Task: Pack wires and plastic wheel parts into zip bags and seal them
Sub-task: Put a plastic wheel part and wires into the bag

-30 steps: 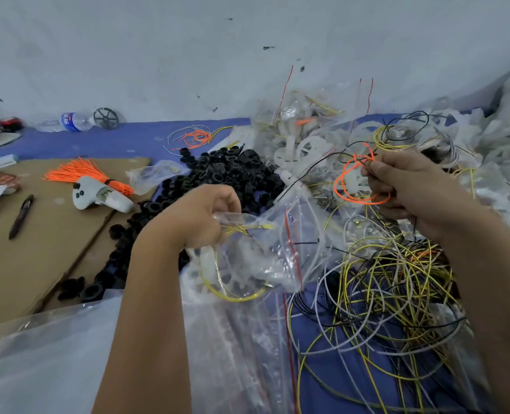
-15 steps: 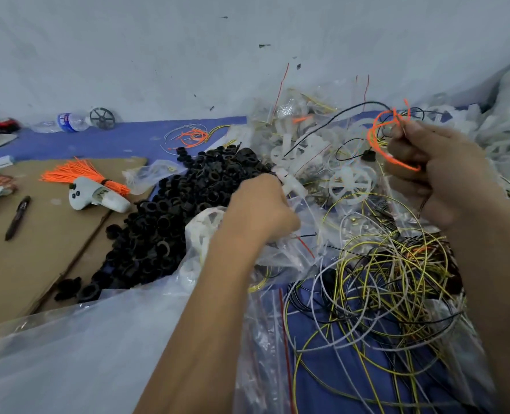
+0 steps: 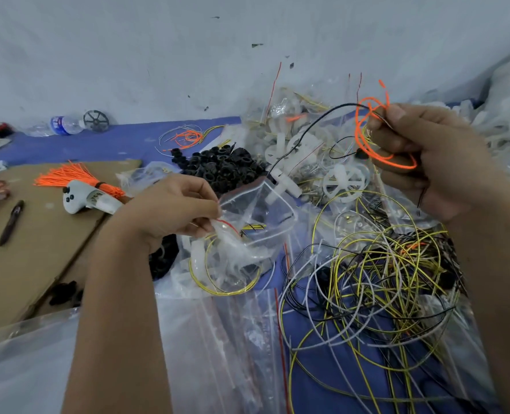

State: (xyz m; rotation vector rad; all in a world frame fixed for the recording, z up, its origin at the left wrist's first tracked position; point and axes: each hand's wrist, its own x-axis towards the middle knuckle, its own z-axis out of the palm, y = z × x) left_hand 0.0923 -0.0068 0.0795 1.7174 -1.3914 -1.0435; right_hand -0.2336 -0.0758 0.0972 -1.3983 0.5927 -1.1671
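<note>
My left hand [image 3: 170,212] pinches the rim of a clear zip bag [image 3: 247,246], whose mouth gapes open toward the right. Inside it lie a coiled yellow wire and white plastic parts. My right hand [image 3: 426,156] is raised at the upper right and grips a looped orange wire [image 3: 364,132] together with a thin black wire [image 3: 307,130] that trails down to the left. A white plastic wheel [image 3: 346,180] lies between the hands. Below the right hand spreads a tangle of yellow, white and black wires [image 3: 376,282].
A heap of black rings [image 3: 223,165] sits behind the bag. Empty zip bags [image 3: 217,348] cover the near blue mat. On the brown cardboard [image 3: 32,234] at left lie a white controller [image 3: 83,200], an orange wire bundle [image 3: 68,176] and a pen [image 3: 10,222]. Bagged white parts [image 3: 292,115] pile by the wall.
My right hand has lifted the orange and black wires higher. My left hand drew back to the left and now holds the bag's mouth open.
</note>
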